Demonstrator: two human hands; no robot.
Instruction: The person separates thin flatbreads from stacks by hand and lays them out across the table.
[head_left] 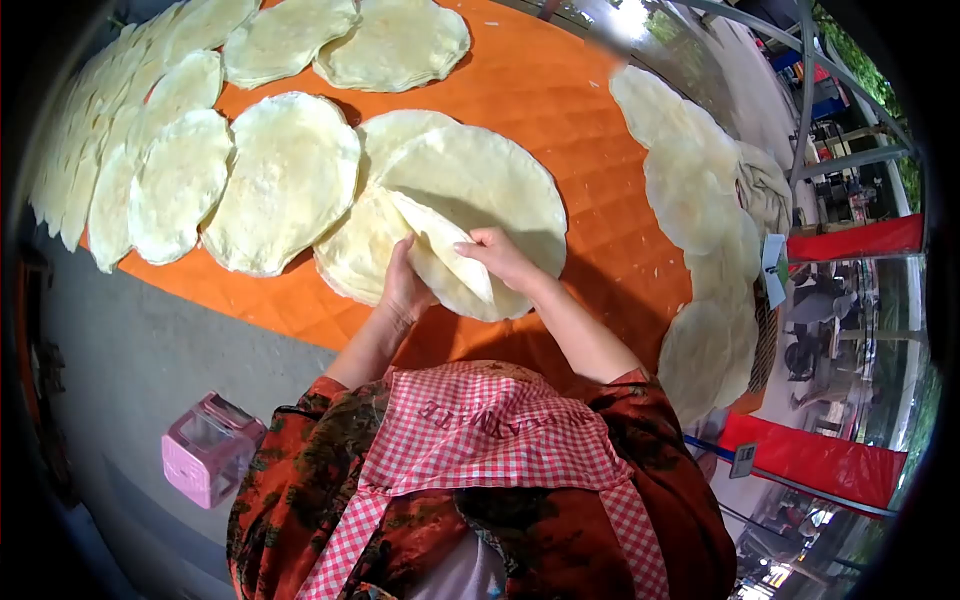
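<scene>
A thin, round, pale flatbread (440,255) is partly folded over in front of me, its raised edge running between my two hands. My left hand (405,285) grips it from the near left, thumb on top and the other fingers hidden under the sheet. On the right, my right hand (497,257) pinches the folded edge between thumb and fingers. Beneath and behind lies a wide stack of flatbreads (510,185), partly shaded by my arms.
An orange quilted cover (600,200) spreads under everything. Piles of flatbreads stand at left (285,180) and at the back (395,45). More overlapping flatbreads (700,200) lie along the right side. A pink box (210,450) sits on the floor at lower left.
</scene>
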